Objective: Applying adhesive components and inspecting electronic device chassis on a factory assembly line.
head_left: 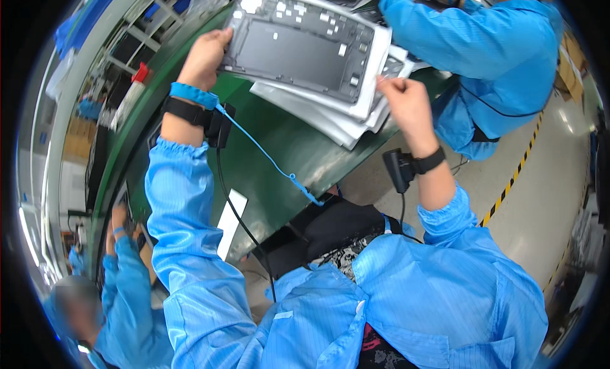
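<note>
A panel point(286, 48) held above the worktop point(279, 156)

The panel, dark, thin and dotted with small white pieces, is tilted face-up at the far side of the view, over the green worktop. The left hand point(204, 59) is closed round its left edge, thumb on the face. A white sheet point(376, 67) shows along the panel's right and lower edges. The right hand point(410, 105) has thumb and forefinger drawn together at the sheet's right edge, apparently pinching it; how tightly, one cannot tell.

The step in hand seems to be handling the panel and sheet together. The next move, it would seem, calls for a steady left grip and a careful right pinch, without rubbing the panel's face.

Beneath lie white packs point(318, 118), overlapping unevenly. Nearer the wearer, a white strip point(227, 232) rests by the worktop's edge. A blue cord point(253, 143) runs from the left wrist. Farther out, one co-worker point(483, 38) in blue leans in at the right; another person point(136, 312) sits at lower left.
</note>
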Available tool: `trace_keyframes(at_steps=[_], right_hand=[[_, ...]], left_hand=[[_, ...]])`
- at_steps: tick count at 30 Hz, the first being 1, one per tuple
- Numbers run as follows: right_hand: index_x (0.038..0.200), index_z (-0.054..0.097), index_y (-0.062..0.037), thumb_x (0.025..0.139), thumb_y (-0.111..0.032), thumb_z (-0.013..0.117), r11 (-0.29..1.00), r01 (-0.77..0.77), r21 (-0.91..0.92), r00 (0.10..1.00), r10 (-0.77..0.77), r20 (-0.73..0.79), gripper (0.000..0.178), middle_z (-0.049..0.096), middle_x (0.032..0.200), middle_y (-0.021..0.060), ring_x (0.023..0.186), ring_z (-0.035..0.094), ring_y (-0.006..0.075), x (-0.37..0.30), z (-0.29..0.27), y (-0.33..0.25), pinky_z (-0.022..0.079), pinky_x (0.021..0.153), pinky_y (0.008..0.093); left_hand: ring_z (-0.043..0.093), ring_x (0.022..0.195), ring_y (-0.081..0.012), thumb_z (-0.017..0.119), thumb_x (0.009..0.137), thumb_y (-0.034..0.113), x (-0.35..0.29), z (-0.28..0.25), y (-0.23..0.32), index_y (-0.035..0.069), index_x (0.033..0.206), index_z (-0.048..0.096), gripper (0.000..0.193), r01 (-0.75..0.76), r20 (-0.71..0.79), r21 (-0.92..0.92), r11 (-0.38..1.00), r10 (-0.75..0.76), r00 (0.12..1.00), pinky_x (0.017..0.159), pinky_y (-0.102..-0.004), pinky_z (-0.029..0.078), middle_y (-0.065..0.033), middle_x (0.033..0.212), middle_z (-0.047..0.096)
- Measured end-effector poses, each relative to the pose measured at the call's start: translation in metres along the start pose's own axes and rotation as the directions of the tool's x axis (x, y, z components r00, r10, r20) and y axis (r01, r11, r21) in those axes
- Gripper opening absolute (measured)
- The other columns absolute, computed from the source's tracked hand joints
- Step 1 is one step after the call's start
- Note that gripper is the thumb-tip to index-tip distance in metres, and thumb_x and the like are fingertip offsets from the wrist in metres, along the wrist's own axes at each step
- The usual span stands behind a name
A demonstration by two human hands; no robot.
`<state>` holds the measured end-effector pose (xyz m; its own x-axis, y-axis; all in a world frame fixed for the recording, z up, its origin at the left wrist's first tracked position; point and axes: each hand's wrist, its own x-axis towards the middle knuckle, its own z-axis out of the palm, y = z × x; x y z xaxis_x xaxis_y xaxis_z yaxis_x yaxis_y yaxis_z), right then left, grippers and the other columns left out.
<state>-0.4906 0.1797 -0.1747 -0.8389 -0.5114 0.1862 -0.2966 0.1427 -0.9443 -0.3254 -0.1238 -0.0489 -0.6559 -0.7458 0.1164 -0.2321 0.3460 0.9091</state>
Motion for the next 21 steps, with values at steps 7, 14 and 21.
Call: trace_keyframes(at_steps=[7, 14, 21], right_hand=[[0.096, 0.065, 0.0048, 0.092, -0.029, 0.067, 0.96, 0.0, 0.281, 0.968, -0.071, 0.242, 0.034, 0.06, 0.08, 0.0008, 0.065, 0.048, 0.0049, -0.063, 0.035, -0.062, 0.038, 0.059, 0.0231], [0.103, 0.064, 0.0028, 0.095, -0.035, 0.063, 0.775, -0.513, 0.37, 0.673, 0.095, 0.734, 0.038, 0.056, 0.069, -0.0007, 0.043, 0.04, 0.0045, -0.108, 0.104, -0.034, 0.027, 0.035, 0.022], [0.087, 0.066, 0.0049, 0.081, -0.02, 0.069, 0.941, 0.285, -0.184, 0.72, -0.084, 0.689, 0.026, 0.065, 0.068, 0.0157, 0.066, 0.065, 0.0277, -0.075, 0.157, -0.001, 0.048, 0.065, 0.038]], left_hand=[[0.061, 0.074, -0.0119, 0.052, 0.102, 0.024, -0.18, -0.088, -0.02, -0.002, 0.1, 0.064, 0.029, 0.024, -0.402, -0.265, 0.964, -0.133, 0.906, 0.065, -0.0269, 0.05, -0.0055, 0.089, 0.067], [0.045, 0.071, -0.0077, 0.053, 0.102, 0.022, -0.362, -0.036, -0.139, 0.003, 0.087, 0.059, 0.025, 0.146, -0.733, -0.363, 0.92, -0.379, 0.566, 0.064, -0.0269, 0.039, 0.0017, 0.075, 0.055], [0.055, 0.062, -0.0373, 0.054, 0.098, 0.032, -0.359, 0.0, -0.181, -0.003, 0.096, 0.061, 0.036, 0.612, -0.767, 0.041, 0.79, -0.368, 0.526, 0.067, -0.0455, 0.048, -0.0172, 0.067, 0.057]])
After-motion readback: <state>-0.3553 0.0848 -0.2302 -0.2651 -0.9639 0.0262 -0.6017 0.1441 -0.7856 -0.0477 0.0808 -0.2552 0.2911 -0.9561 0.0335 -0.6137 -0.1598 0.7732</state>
